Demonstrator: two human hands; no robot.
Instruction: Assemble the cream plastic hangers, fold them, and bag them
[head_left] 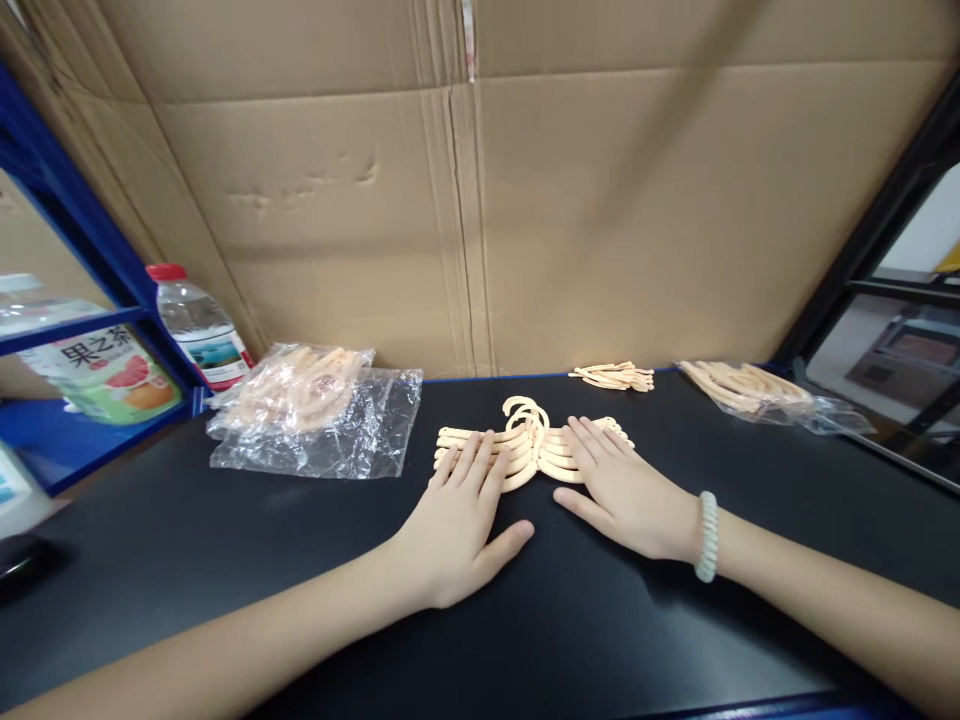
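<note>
A fanned stack of small cream plastic hangers [529,443] lies on the black table [300,560], hooks overlapping at the middle. My left hand [461,520] rests flat with its fingertips on the stack's left arms. My right hand [626,490], with a pale bead bracelet [706,535] at the wrist, lies flat with its fingers on the right arms. Both hands press down with fingers spread; neither grips anything.
A clear bag of more hangers [300,395] lies at the left on flat plastic. A small loose pile [615,376] and another bagged bundle [750,390] sit at the back right. A water bottle [199,325] stands by blue shelving [75,330]. A cardboard wall [480,200] closes the back.
</note>
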